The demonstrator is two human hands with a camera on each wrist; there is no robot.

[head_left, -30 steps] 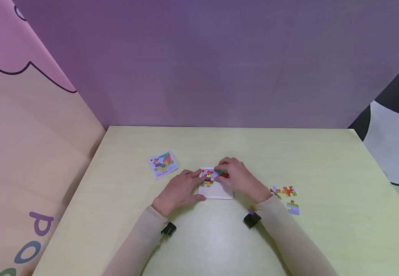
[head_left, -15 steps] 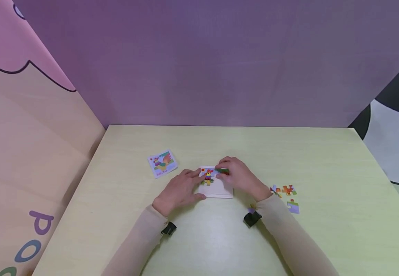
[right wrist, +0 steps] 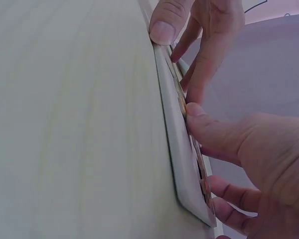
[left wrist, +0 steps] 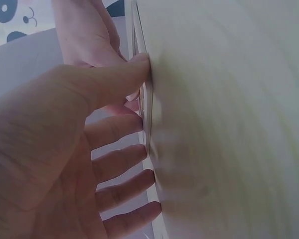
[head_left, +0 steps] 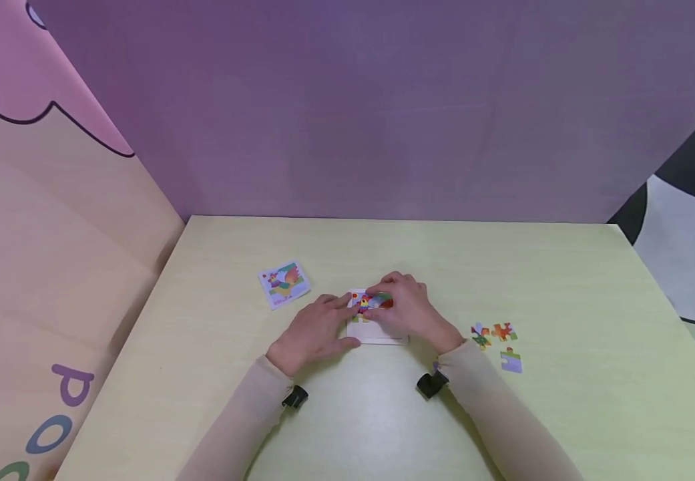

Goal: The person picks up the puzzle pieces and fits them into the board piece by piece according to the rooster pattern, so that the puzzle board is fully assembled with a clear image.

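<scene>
A small square puzzle tray (head_left: 377,334) with a white border lies mid-table, colourful pieces along its upper part. My left hand (head_left: 317,332) rests at the tray's left side, its thumb pressing the near left corner and its other fingers extended along the edge and top. My right hand (head_left: 413,310) reaches over the tray from the right, partly hiding a red and green puzzle piece (head_left: 386,303). In the right wrist view its thumb (right wrist: 197,112) presses on the pieces, while its other fingers touch the tray's far side.
A square picture card (head_left: 284,284) with a colourful bird lies left of the tray. Several loose puzzle pieces (head_left: 505,332) lie on the table to the right, one partly hidden by my right sleeve. A purple wall (head_left: 383,133) stands behind the table.
My right hand has shifted left over the tray, its thumb and forefinger now over the middle pieces. The red and green piece shows more flatly beneath it. My left hand stays in place.
</scene>
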